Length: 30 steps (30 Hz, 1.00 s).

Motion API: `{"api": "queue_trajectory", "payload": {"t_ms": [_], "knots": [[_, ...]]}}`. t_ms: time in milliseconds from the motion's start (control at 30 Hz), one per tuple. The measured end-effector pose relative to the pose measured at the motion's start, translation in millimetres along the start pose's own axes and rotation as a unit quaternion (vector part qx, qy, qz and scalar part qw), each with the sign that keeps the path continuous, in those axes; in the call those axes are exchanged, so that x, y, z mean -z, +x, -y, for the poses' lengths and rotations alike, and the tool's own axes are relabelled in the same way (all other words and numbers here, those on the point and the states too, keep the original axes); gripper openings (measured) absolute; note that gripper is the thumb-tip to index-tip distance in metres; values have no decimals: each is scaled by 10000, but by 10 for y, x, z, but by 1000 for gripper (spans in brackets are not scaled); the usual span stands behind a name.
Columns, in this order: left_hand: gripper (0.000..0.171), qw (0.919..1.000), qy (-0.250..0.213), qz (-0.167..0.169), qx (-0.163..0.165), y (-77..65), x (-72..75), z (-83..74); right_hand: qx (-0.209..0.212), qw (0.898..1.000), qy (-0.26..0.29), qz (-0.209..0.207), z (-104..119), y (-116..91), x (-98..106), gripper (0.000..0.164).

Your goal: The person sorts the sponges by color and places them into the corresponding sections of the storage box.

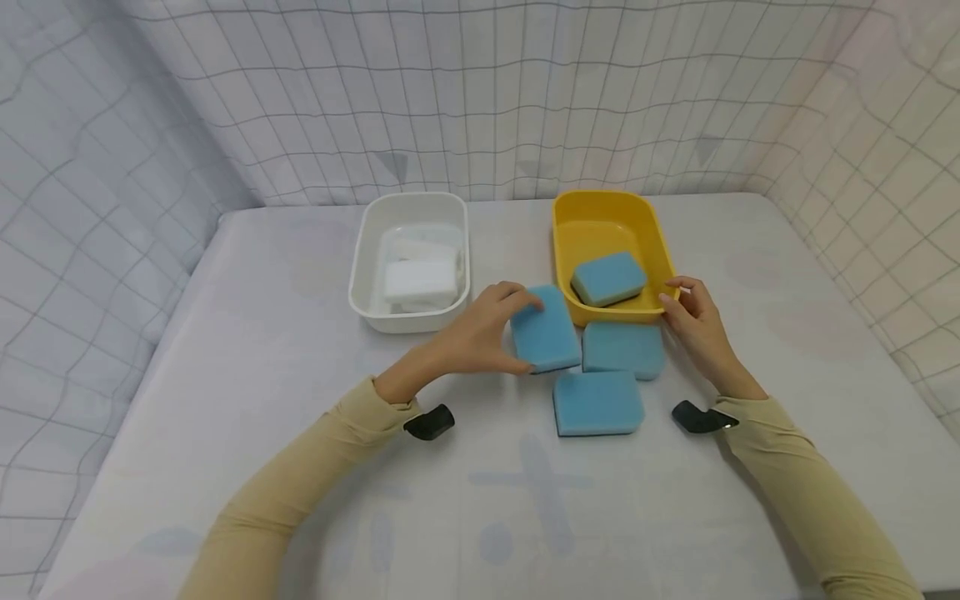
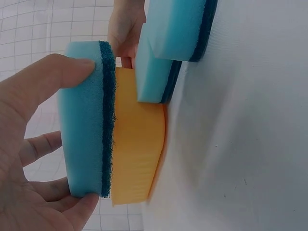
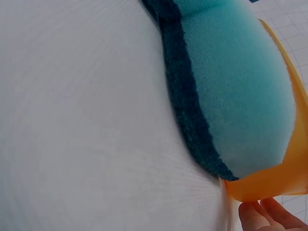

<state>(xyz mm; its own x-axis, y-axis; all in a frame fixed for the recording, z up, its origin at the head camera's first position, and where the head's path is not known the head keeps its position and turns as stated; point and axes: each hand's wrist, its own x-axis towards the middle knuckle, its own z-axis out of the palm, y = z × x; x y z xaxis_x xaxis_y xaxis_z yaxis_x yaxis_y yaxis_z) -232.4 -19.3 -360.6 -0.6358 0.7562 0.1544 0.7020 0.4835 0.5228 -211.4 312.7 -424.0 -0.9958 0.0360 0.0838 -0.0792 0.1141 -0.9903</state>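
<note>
My left hand (image 1: 487, 331) grips a blue sponge (image 1: 546, 329) by its two ends, thumb on one and fingers on the other. In the left wrist view this sponge (image 2: 85, 120) shows a dark scouring layer and is held up off the table. My right hand (image 1: 701, 333) pinches the near right corner of a yellow container (image 1: 611, 315). Inside that container lies another blue sponge (image 1: 609, 278). Two more blue sponges lie on the table in front of it: one sponge (image 1: 624, 350) close to its wall, the other sponge (image 1: 598, 404) nearer to me.
Left of the yellow container stands a white container (image 1: 408, 323) with white sponge-like blocks (image 1: 422, 282) inside. Both stand near the back edge of the white-covered table (image 1: 300, 275). A grid-patterned curtain (image 1: 480, 100) hangs behind and at the sides.
</note>
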Motion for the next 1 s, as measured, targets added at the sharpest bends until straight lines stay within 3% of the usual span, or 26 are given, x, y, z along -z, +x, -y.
{"api": "queue_trajectory", "payload": {"t_ms": [1000], "knots": [[67, 9995, -143, -190, 190, 421, -15, -8, 182, 9998, -35, 53, -73, 4, 57, 26]]}}
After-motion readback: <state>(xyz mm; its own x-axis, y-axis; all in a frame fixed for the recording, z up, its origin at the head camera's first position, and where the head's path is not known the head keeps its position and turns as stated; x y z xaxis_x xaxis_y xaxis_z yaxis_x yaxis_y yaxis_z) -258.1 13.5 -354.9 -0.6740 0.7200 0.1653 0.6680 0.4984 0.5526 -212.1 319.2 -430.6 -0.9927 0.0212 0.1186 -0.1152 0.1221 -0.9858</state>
